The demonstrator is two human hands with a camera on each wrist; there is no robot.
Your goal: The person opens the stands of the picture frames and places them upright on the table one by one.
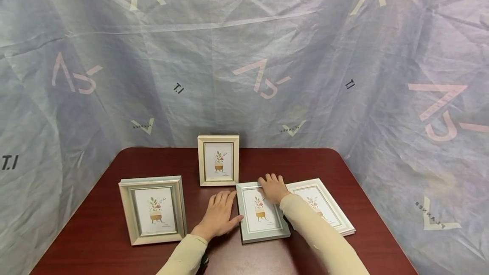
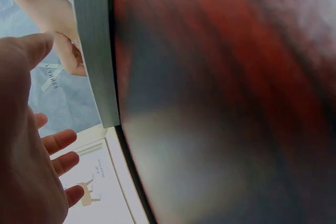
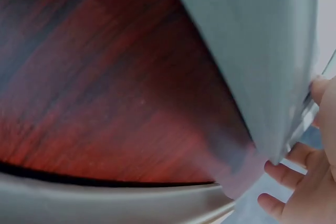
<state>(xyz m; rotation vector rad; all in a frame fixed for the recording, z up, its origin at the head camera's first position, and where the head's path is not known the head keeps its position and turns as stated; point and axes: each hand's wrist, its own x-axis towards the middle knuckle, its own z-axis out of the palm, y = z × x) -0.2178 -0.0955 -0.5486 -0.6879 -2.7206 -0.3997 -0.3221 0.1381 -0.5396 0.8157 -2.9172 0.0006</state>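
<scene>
A grey-green picture frame (image 1: 264, 237) with a plant print lies low over the table, its top end beside a cream frame. My left hand (image 1: 219, 215) is at its left side, thumb tip right by the edge and fingers loosely extended; the left wrist view shows this hand (image 2: 26, 129) beside the frame's side face (image 2: 94, 51). At the top right corner my right hand (image 1: 273, 188) holds the frame, fingers bent over the upper edge. In the right wrist view, the fingers (image 3: 286, 174) are close around the corner of the pale frame (image 3: 247, 51).
A cream frame (image 1: 200, 160) stands upright at the back. Another, silver-champagne frame (image 1: 127, 215) stands at the left. Partly under my right arm, a white frame (image 1: 336, 207) lies at the right. The dark red table (image 1: 84, 224) is surrounded by grey printed cloth (image 1: 214, 54).
</scene>
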